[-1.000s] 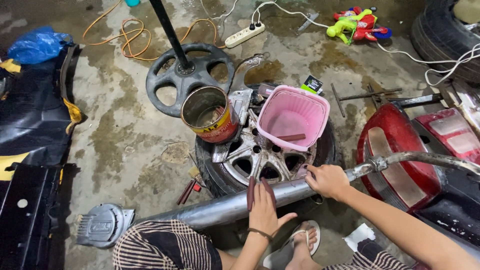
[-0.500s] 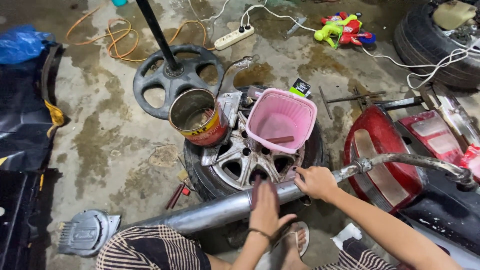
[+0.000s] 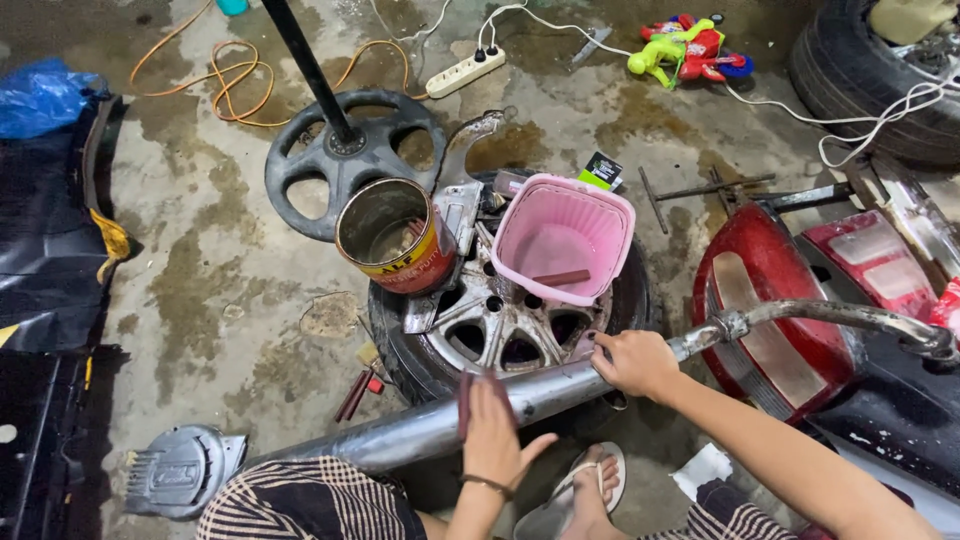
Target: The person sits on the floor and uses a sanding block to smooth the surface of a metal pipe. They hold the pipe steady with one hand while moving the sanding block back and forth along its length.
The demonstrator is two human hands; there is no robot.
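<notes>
Head view showed my left hand [image 3: 493, 425] lying flat, fingers together, pressing a small dark red strip [image 3: 464, 405] against the long grey metal exhaust pipe [image 3: 420, 430]. My right hand [image 3: 634, 362] was closed around that pipe further right. It ran across the near edge of a silver alloy wheel in its black tyre [image 3: 500, 320], which carried a pink plastic basket [image 3: 562, 238] and a rusty open tin can [image 3: 392, 235].

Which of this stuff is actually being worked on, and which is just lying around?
In use:
left hand pressing a reddish sheet, probably sandpaper, on the pipe
right hand gripping the pipe
wheel under the pipe

Lying about:
pink basket
tin can
toy
power strip
orange cable
</notes>
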